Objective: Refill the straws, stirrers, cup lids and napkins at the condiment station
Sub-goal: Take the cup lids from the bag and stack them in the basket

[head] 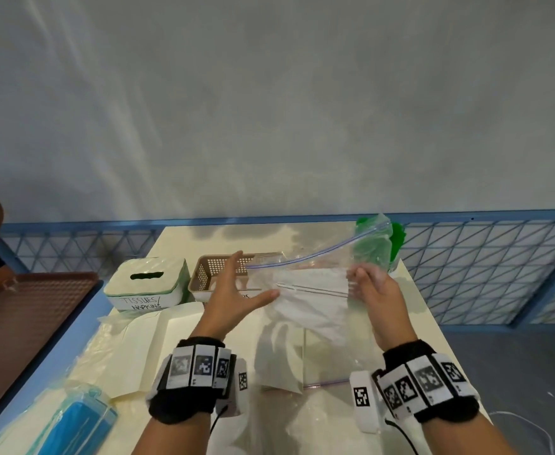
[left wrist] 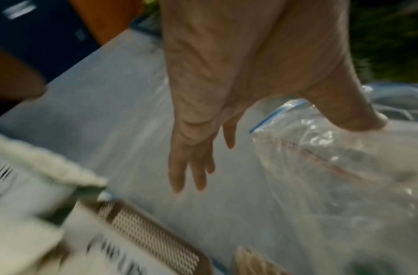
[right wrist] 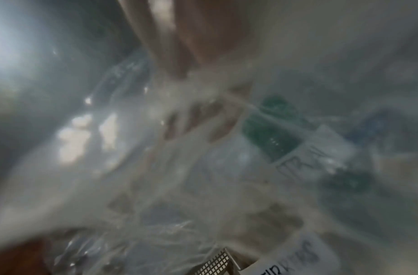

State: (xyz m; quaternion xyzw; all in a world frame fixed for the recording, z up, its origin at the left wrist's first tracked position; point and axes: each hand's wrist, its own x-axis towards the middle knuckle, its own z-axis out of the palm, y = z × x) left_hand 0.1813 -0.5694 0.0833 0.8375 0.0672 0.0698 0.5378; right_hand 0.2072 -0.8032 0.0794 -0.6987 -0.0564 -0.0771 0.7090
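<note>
My right hand [head: 365, 280] holds a clear zip bag [head: 319, 267] up over the cream table [head: 184, 234], pinching its right edge. White paper-like contents [head: 309, 293] sit inside; I cannot tell what they are. My left hand [head: 246, 282] is open with fingers spread, and its thumb touches the bag's left side. In the left wrist view the left hand [left wrist: 203, 130] has straight fingers beside the bag [left wrist: 320, 167]. The right wrist view is blurred; the right hand's fingers [right wrist: 196, 119] show through plastic. A white box [head: 145, 284] labelled TISSUES/NAPKINS stands at the left.
A brown mesh basket [head: 209, 274] stands beside the tissue box, partly behind my left hand. A green basket [head: 397, 238] is behind the bag. Cream paper sheets [head: 145, 349] and a blue wrapped pack [head: 72, 425] lie near left. A brown tray [head: 23, 323] sits left of the table.
</note>
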